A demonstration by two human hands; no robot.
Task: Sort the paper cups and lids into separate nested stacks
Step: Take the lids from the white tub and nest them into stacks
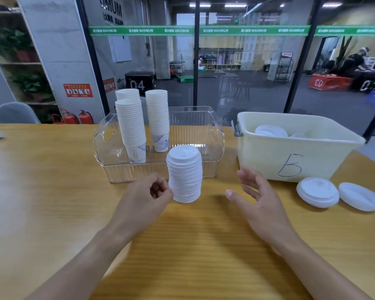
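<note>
Lids [185,174] stand stacked on the table [52,191] between my hands: my left hand [147,191], fingers curled, touches the stack; my right hand [258,195] hovers open beside it. Cup stacks [134,126] fill the clear bin [217,135] beyond.

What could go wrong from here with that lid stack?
The tall lid stack stands free on the table, so the left hand at its side could tip it. The right hand is open and apart, giving no support. Two loose lids near the bin marked B could be missed.
</note>
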